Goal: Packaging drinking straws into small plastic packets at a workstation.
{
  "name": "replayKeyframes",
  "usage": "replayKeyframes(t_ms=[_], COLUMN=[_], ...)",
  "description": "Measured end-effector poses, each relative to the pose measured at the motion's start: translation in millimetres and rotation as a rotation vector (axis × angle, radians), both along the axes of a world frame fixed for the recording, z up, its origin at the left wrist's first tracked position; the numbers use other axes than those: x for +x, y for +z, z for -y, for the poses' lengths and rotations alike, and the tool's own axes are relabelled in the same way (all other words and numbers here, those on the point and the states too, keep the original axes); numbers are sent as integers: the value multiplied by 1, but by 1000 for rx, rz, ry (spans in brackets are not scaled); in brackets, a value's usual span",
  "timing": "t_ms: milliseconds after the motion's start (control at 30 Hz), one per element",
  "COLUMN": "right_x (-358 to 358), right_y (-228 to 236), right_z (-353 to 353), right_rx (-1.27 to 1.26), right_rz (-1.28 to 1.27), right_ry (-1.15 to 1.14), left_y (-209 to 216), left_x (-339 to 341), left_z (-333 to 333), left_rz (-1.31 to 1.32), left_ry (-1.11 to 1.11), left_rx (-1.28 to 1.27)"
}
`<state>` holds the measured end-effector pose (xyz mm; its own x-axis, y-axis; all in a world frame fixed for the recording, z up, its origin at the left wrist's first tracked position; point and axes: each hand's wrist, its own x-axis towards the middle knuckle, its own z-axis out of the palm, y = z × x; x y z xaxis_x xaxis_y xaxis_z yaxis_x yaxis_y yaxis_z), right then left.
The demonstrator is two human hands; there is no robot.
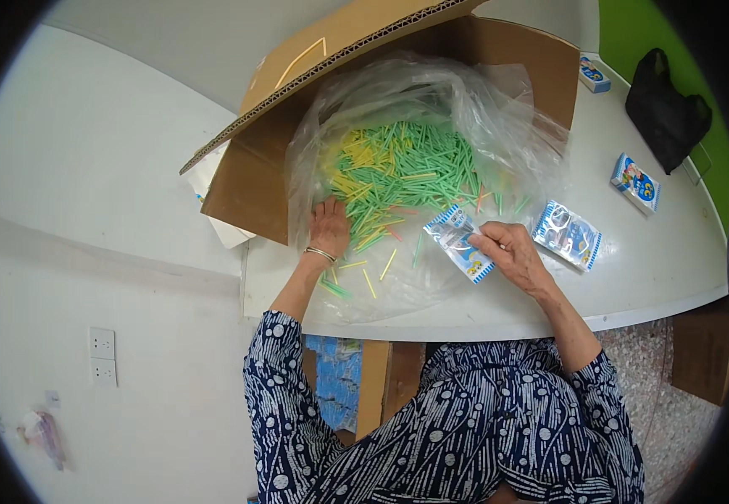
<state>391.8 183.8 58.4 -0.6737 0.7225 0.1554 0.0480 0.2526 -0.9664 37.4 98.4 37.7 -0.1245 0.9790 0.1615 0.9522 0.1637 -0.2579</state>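
A heap of short thin plastic sticks (431,164), mostly green with yellow and a few orange ones, spills from a clear plastic bag (499,118). My left hand (329,228), with a bangle at its wrist, reaches into the heap's near left edge. Its fingers bend down among the sticks and their tips are hidden, so its grip cannot be told. Between thumb and fingers, my right hand (514,256) is shut on a small blue-and-white packet (458,244), held tilted over the table. Right of that hand lies a stack of similar packets (568,235).
The bag lies in the mouth of a cardboard box (251,193) tipped toward me. Two small blue-and-white boxes (636,185) and a black plastic bag (667,113) are at the right on the white table (658,260). A white wall (112,252) with sockets stands left.
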Motion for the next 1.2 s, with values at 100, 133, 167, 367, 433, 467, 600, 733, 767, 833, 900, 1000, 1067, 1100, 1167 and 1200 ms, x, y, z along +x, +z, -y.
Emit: replayKeyframes(t_ms=[100,133,167,367,433,467,600,733,767,833,900,1000,1067,1100,1167,1200], right_x=[-2,-1,0,0,-24,-37,-96,-133,-133,-130,-131,-135,-136,-135,-134,-133], right_y=[4,2,1,2,-14,-9,-4,-22,-18,-11,-11,-13,-10,-9,-11,-16], right_z=[-3,-6,-7,-14,-16,-15,-16,-26,-24,-21,-25,-27,-28,-27,-28,-30], right_rx=[-29,-52,-52,-286,-509,-510,-911,-1158,-1161,-1147,-1135,-1127,-1128,-1080,-1030,-963], right_rz=[-14,-10,-11,-118,-371,-370,-732,-924,-918,-882,-896,-930,-949,-930,-912,-870], right_ry=[18,10,11,-78,-50,-47,-90,-251,-248,-278,-277,-253,-231,-219,-204,-181], left_y=[-4,-1,2,51,57,56,44,20,18,16,15,13,15,15,17,18], left_x=[-28,-29,-29,44,56,63,106,140,146,157,161,158,155,152,143,141], left_z=[9,6,5,-23,-32,-37,-63,-79,-78,-79,-82,-84,-83,-83,-82,-81], left_rz=[111,165,164,1239,1961,1960,2383,2446,2446,2277,2195,2149,2220,2221,2134,2134], left_ry=[118,147,148,134,311,313,174,159,163,132,115,52,119,118,122,119], left_rx=[-2,1,2,362,466,469,478,766,773,861,899,886,861,862,847,847])
